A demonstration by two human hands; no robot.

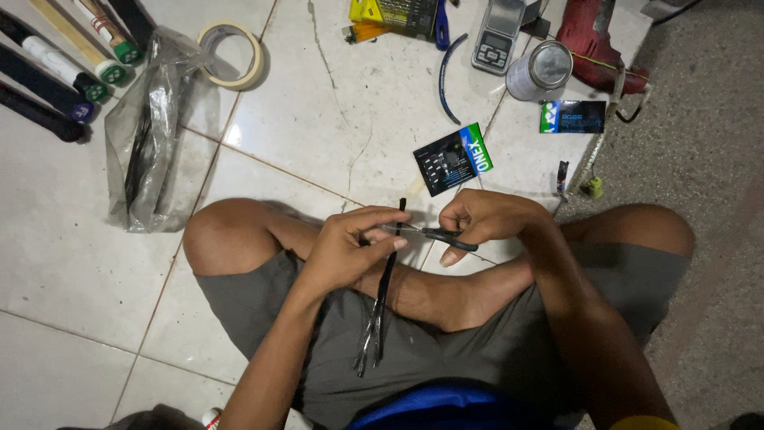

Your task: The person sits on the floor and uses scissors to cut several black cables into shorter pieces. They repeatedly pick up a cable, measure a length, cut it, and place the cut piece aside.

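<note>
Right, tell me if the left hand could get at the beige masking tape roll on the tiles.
Probably yes: the left hand holds a black strip, but only bare tiles lie between it and the tape roll.

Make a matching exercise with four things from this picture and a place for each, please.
Things:
1. scissors
2. tape roll
3. metal can
4. black strip

Places:
A. on the tiles, top right
B. in the right hand
C. on the tiles, top left, beside a plastic bag
D. in the left hand, hanging over the lap

Pairs: 1-B, 2-C, 3-A, 4-D
</note>
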